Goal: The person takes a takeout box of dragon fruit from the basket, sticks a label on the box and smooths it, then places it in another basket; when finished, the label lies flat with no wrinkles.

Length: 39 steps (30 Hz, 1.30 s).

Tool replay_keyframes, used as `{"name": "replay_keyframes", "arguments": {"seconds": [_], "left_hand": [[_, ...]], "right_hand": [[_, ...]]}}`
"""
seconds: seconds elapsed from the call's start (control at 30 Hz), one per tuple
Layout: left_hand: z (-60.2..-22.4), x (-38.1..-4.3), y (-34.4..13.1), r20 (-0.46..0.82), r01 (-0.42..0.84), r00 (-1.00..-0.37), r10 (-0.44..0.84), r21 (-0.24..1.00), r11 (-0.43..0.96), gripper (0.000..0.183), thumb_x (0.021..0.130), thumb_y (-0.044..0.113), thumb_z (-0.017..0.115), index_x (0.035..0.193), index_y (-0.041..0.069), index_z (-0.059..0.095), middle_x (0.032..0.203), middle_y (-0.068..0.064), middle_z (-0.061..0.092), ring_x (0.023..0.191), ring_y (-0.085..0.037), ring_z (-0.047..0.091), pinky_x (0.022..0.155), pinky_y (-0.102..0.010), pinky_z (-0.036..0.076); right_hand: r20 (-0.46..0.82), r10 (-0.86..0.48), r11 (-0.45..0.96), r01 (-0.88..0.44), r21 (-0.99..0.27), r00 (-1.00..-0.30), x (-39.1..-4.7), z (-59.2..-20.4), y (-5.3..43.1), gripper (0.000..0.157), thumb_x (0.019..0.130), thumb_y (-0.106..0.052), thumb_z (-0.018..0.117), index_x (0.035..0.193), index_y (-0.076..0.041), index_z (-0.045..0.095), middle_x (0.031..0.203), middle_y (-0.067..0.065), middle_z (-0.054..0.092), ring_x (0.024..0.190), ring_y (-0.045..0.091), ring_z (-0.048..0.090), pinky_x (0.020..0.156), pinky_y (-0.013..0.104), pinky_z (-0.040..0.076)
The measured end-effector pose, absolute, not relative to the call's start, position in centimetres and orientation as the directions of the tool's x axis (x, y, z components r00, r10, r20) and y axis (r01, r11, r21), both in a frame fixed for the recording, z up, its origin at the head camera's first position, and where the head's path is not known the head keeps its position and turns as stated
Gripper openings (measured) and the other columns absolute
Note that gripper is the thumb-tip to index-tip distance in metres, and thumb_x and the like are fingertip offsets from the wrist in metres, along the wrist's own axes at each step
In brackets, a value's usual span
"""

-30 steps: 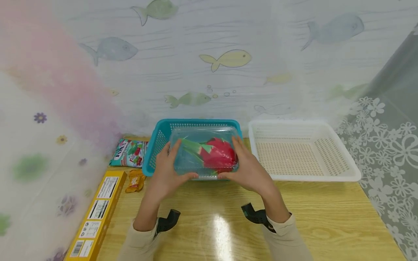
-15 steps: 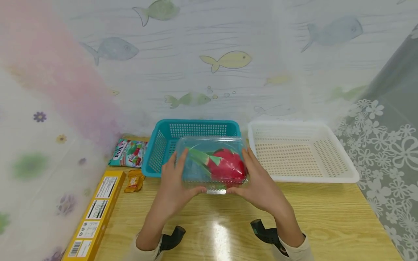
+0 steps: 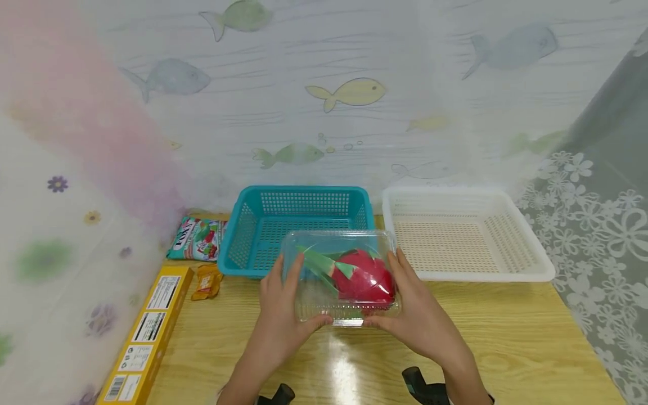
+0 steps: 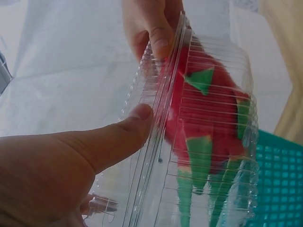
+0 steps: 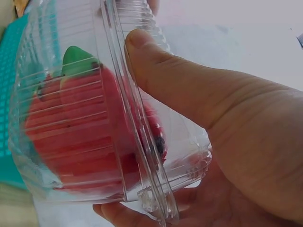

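Note:
Both hands hold a clear plastic clamshell box by its two ends, thumbs along the near edge. Inside lies a red dragon fruit with green scales, seen through the ribbed plastic in both wrist views. My left hand grips the left end, its thumb pressed by the rim seam. At the right end, my right hand has its thumb at the seam and fingers round the far side. The box is raised in front of the teal basket and overlaps its near rim in the head view.
A white basket stands right of the teal one. On the left of the wooden table lie a teal snack bag, a small orange packet and a long yellow box. A fish-print curtain hangs behind.
Both hands have brought the clamshell box from over the teal basket toward the person and slightly right. More of the basket's inside shows now.

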<state>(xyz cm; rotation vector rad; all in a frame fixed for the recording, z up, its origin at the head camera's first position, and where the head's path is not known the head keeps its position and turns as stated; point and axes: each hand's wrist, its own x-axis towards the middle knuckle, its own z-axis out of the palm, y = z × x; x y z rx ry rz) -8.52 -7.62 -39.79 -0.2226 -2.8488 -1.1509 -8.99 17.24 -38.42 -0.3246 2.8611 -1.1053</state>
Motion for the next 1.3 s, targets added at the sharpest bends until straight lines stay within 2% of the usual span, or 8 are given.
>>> {"name": "replay_keyframes", "arguments": {"seconds": [0.17,0.3,0.53,0.7,0.83,1.03,1.3], "left_hand": [[-40.5,-7.0,-7.3,0.18,0.206,-0.977,0.112,0.677,0.707,0.108,0.071,0.035,0.094,0.159,0.013,0.034,0.165,-0.029,0.018,0.141,-0.051,0.027,0.097,-0.072,0.046],[-40.9,-6.2,-6.9,0.206,0.229,-0.971,0.119,0.681,0.696,0.107,0.071,0.034,0.094,0.157,0.011,0.035,0.163,-0.03,0.02,0.141,-0.052,0.026,0.096,-0.076,0.044],[-41.4,-4.9,-6.3,0.198,0.228,-0.972,0.125,0.678,0.699,0.107,0.072,0.034,0.093,0.159,0.013,0.035,0.165,-0.026,0.017,0.141,-0.047,0.025,0.094,-0.07,0.049],[-41.7,-4.0,-6.1,0.215,0.25,-0.966,0.141,0.666,0.702,0.106,0.072,0.035,0.093,0.158,0.013,0.035,0.165,-0.025,0.017,0.14,-0.045,0.027,0.097,-0.071,0.044],[-42.3,-3.3,-6.0,0.259,0.288,-0.953,0.155,0.633,0.719,0.105,0.072,0.041,0.091,0.157,0.01,0.037,0.162,-0.028,0.02,0.137,-0.046,0.03,0.098,-0.072,0.04],[-43.4,-2.5,-5.9,0.327,0.354,-0.925,0.191,0.563,0.747,0.105,0.072,0.047,0.09,0.156,0.009,0.038,0.157,-0.032,0.025,0.133,-0.05,0.033,0.092,-0.072,0.043],[-45.1,-1.8,-5.7,0.464,0.439,-0.858,0.219,0.444,0.781,0.111,0.063,0.044,0.093,0.153,0.008,0.039,0.151,-0.032,0.028,0.126,-0.044,0.035,0.086,-0.065,0.047]], "right_hand": [[0.012,-0.208,0.734,-0.164,-0.659,-0.978,-7.8,-38.5,17.3,0.121,0.073,-0.05,0.09,0.164,-0.009,0.021,0.171,0.017,0.013,0.15,0.05,0.029,0.102,0.069,0.046],[0.006,-0.193,0.755,-0.153,-0.637,-0.981,-7.0,-38.5,17.6,0.122,0.073,-0.054,0.089,0.163,-0.008,0.021,0.171,0.016,0.014,0.15,0.049,0.031,0.101,0.068,0.047],[-0.003,-0.181,0.767,-0.14,-0.627,-0.983,-5.5,-38.9,18.0,0.123,0.072,-0.054,0.089,0.164,-0.01,0.02,0.172,0.015,0.013,0.149,0.049,0.033,0.099,0.067,0.049],[-0.01,-0.172,0.766,-0.127,-0.631,-0.985,-4.6,-39.2,18.2,0.125,0.071,-0.057,0.088,0.165,-0.013,0.018,0.172,0.015,0.014,0.146,0.051,0.036,0.096,0.068,0.051],[-0.029,-0.16,0.764,-0.105,-0.637,-0.987,-4.0,-39.5,18.3,0.128,0.069,-0.058,0.089,0.165,-0.014,0.016,0.172,0.015,0.013,0.147,0.05,0.036,0.098,0.066,0.05],[-0.059,-0.141,0.75,-0.068,-0.658,-0.988,-3.3,-40.2,18.6,0.13,0.067,-0.056,0.091,0.165,-0.014,0.016,0.172,0.013,0.01,0.147,0.05,0.035,0.095,0.065,0.053],[0.045,-0.138,0.726,-0.132,-0.675,-0.989,-2.3,-42.0,18.7,0.132,0.063,-0.052,0.094,0.163,-0.008,0.021,0.168,0.021,0.019,0.14,0.057,0.04,0.087,0.068,0.054]]}}
